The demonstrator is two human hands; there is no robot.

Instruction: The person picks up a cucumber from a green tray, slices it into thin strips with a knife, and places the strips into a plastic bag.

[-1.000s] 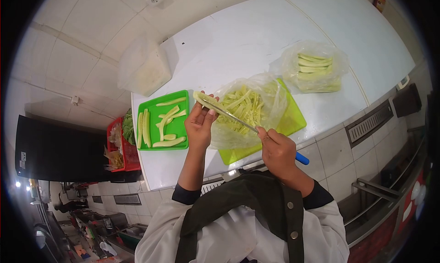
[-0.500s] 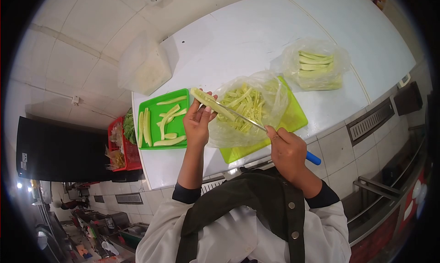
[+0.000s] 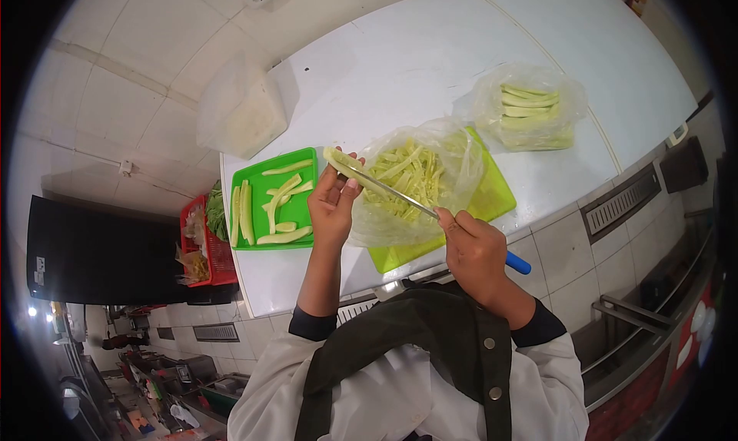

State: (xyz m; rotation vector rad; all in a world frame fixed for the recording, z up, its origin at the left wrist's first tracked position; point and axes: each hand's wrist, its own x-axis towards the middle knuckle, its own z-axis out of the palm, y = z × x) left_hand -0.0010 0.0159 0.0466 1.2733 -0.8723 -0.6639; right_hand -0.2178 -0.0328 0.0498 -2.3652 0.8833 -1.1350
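My left hand holds a peeled cucumber piece, pale green with its seedy inside facing up. My right hand grips a knife with a blue handle; its blade lies along the cucumber piece. Beneath both hands, an open clear plastic bag full of cut seedy cucumber cores rests on a lime-green cutting board. To the left, a green tray carries several peeled cucumber pieces.
A second clear bag with long cucumber strips sits at the right on the white table. A translucent plastic container stands at the back left. Beside the table's left edge is a red crate with leafy greens.
My right hand has moved left and slightly up, and the knife blade has slid further along the cucumber piece. My left hand has barely shifted.
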